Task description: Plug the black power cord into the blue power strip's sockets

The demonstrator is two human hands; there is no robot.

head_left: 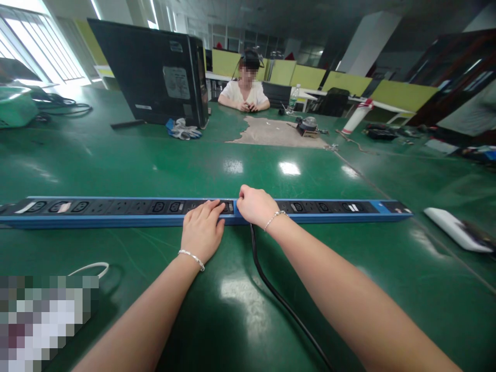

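Observation:
A long blue power strip [127, 221] with black sockets lies across the green table in front of me. My left hand [202, 227] rests flat on its middle, fingers stretched over the sockets. Just to the right, my right hand [253, 202] is closed over the strip, fingers wrapped round the end of a black power cord [267, 281]. The cord's plug is hidden inside the fist, so I cannot tell whether it sits in a socket. From under that hand the cord runs down toward the table's near edge.
A black computer case [155, 77] stands at the back left, with work gloves [183, 129] beside it. Across the table sits a person [245, 93]. A white device [457, 227] lies beyond the strip's right end. A blurred-out object [42, 325] is at near left.

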